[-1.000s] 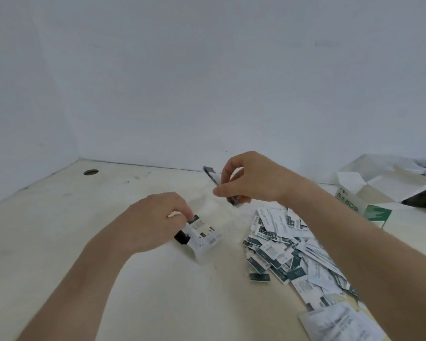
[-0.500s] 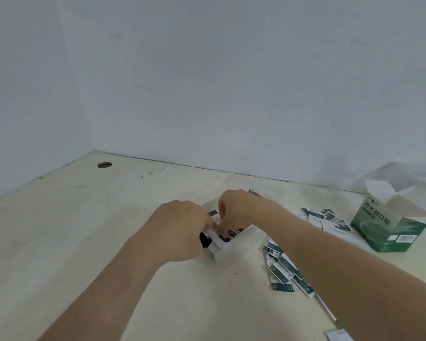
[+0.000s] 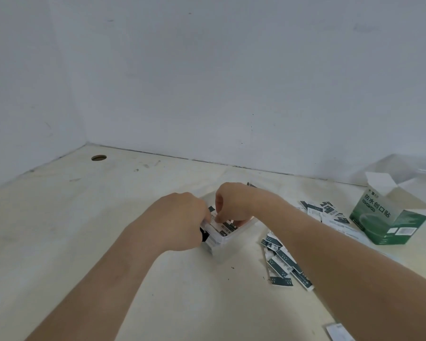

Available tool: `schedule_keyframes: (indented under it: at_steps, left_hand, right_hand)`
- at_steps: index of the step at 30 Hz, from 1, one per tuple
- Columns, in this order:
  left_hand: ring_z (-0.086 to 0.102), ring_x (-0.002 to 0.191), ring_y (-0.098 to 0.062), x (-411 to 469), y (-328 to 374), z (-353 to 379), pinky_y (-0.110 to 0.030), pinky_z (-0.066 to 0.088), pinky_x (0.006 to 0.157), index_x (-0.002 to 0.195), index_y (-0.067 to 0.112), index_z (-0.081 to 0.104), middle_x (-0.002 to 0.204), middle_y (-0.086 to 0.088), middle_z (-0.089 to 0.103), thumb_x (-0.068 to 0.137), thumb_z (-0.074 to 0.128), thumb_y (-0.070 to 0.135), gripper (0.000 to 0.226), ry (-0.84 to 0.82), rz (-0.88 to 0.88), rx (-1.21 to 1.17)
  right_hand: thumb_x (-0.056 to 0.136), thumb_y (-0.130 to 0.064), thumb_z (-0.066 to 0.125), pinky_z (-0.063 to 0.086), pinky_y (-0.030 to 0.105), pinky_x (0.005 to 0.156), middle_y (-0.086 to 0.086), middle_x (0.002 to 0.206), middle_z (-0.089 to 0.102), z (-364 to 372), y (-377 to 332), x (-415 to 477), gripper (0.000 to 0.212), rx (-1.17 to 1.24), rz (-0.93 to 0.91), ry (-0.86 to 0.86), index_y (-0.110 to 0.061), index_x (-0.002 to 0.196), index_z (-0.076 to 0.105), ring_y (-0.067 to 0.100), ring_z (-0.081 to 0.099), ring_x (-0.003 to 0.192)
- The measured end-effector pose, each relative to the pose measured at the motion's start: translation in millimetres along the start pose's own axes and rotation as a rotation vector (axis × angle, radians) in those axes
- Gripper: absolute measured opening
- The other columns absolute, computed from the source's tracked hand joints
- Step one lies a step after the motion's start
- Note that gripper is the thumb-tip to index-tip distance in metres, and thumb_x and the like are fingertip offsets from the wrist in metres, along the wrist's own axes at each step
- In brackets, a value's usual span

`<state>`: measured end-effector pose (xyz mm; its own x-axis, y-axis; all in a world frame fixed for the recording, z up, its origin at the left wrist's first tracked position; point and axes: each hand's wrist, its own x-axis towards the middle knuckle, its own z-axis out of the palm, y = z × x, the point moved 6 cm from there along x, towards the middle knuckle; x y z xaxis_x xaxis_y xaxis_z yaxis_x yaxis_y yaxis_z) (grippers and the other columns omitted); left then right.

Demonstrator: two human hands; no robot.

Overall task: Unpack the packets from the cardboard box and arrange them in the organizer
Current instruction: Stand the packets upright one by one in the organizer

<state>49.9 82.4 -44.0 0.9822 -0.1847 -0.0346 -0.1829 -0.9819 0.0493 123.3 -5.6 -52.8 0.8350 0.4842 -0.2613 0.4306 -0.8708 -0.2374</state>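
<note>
Right hand point(image 3: 234, 205) has dropped from above into the one clear organizer point(image 3: 234, 238), set corner-first toward the person.
It pinches a packet point(image 3: 225, 226) inside, long axis hidden; the left hand point(image 3: 180, 222) grips the organizer's left end. To the organizer's right lie two loose packet heaps point(image 3: 280, 264) and one open cardboard box point(image 3: 389, 225).

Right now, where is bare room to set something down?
Bare: the wide table left of the left hand, out to the hole, and the strip between the forearms before the organizer. Crowded: the organizer, where both hands hold packets, and right of the right hand, loose packets up to the cardboard box.
</note>
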Motion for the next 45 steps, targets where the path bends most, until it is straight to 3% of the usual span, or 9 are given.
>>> schedule_keyframes:
  at_steps: [6, 12, 15, 19, 26, 33, 37, 41, 45]
  left_hand:
    - [0.055, 0.099, -0.015, -9.9, -3.2, -8.4, -0.027, 0.048, 0.082, 0.118, 0.045, 0.059, 0.121, 0.011, 0.057, 0.083, 0.049, 0.012, 0.049, 0.005, -0.060, -0.147]
    - [0.054, 0.082, -0.005, -34.6, 20.0, -51.4, -0.025, 0.044, 0.082, 0.108, 0.039, 0.065, 0.104, 0.021, 0.063, 0.083, 0.043, 0.005, 0.048, 0.367, -0.002, -0.294]
    - [0.058, 0.085, -0.006, -35.4, 59.4, -50.0, -0.027, 0.046, 0.086, 0.102, 0.033, 0.070, 0.101, 0.016, 0.069, 0.085, 0.046, 0.010, 0.038, 0.366, 0.122, -0.353]
    - [0.059, 0.103, -0.013, -12.2, 116.0, -4.6, -0.031, 0.047, 0.090, 0.115, 0.032, 0.064, 0.114, 0.010, 0.066, 0.093, 0.044, 0.027, 0.031, 0.165, 0.226, -0.258]
    - [0.041, 0.121, -0.030, 31.9, 157.2, 66.1, -0.043, 0.043, 0.093, 0.133, 0.021, 0.037, 0.138, -0.009, 0.041, 0.092, 0.042, 0.057, 0.054, -0.003, 0.096, -0.065]
    - [0.059, 0.072, -0.021, 17.5, 143.2, 39.8, -0.035, 0.050, 0.064, 0.098, 0.025, 0.059, 0.082, 0.001, 0.064, 0.091, 0.045, 0.030, 0.017, 0.196, 0.038, -0.071]
    - [0.056, 0.073, -0.017, 8.6, 137.5, 26.4, -0.031, 0.047, 0.063, 0.102, 0.032, 0.060, 0.084, 0.005, 0.064, 0.093, 0.045, 0.031, 0.018, 0.233, -0.004, -0.077]
    - [0.053, 0.102, -0.013, 1.4, 140.2, 21.1, -0.027, 0.042, 0.079, 0.115, 0.035, 0.058, 0.113, 0.006, 0.059, 0.090, 0.049, 0.019, 0.031, 0.222, -0.012, -0.111]
    - [0.057, 0.096, 0.001, -1.5, 151.1, 15.6, -0.024, 0.047, 0.090, 0.123, 0.035, 0.056, 0.108, 0.020, 0.062, 0.092, 0.054, 0.031, 0.031, 0.372, 0.025, -0.676]
  right_hand:
    - [0.094, -0.020, 0.055, 0.056, 0.034, 0.070, 0.009, 0.093, 0.074, -29.0, 12.9, -18.6, 0.016, 0.186, -0.011, 0.159, -0.008, 0.101, 0.062, 0.022, 0.071, 0.087]
    - [0.093, -0.024, 0.059, 0.057, 0.039, 0.069, -0.004, 0.077, 0.074, -65.4, 59.5, -98.7, 0.011, 0.446, -0.032, 0.444, -0.022, 0.083, 0.063, 0.016, 0.072, 0.073]
    - [0.093, -0.031, 0.061, 0.054, 0.027, 0.055, -0.010, 0.083, 0.071, -53.7, 93.6, -130.7, 0.008, 0.362, 0.063, 0.399, -0.028, 0.086, 0.063, 0.014, 0.065, 0.059]
    - [0.090, -0.046, 0.061, 0.046, 0.030, 0.096, -0.008, 0.128, 0.059, -14.2, 139.6, -151.2, 0.033, 0.072, 0.226, 0.163, -0.035, 0.120, 0.054, 0.014, 0.058, 0.109]
    - [0.088, -0.055, 0.059, 0.036, 0.037, 0.108, -0.003, 0.157, 0.030, 28.5, 188.4, -161.5, 0.077, 0.051, 0.367, 0.048, -0.036, 0.151, 0.018, 0.023, 0.038, 0.137]
    - [0.093, -0.020, 0.051, 0.052, 0.034, 0.086, -0.006, 0.118, 0.066, 24.2, 186.1, -161.8, 0.032, 0.047, 0.193, 0.351, -0.031, 0.122, 0.060, 0.017, 0.060, 0.102]
    - [0.099, -0.019, 0.046, 0.052, 0.036, 0.068, -0.007, 0.085, 0.070, 13.5, 188.1, -166.0, 0.022, 0.040, 0.126, 0.652, -0.024, 0.099, 0.068, 0.019, 0.061, 0.076]
    - [0.097, -0.012, 0.054, 0.052, 0.034, 0.066, -0.004, 0.076, 0.071, 7.4, 192.3, -175.4, 0.018, 0.569, 0.029, 0.922, -0.016, 0.099, 0.072, 0.023, 0.066, 0.073]
    - [0.094, -0.003, 0.057, 0.056, 0.032, 0.067, 0.010, 0.085, 0.075, 15.5, 181.6, -172.5, 0.015, 1.426, -0.061, 0.866, -0.003, 0.100, 0.070, 0.020, 0.070, 0.075]
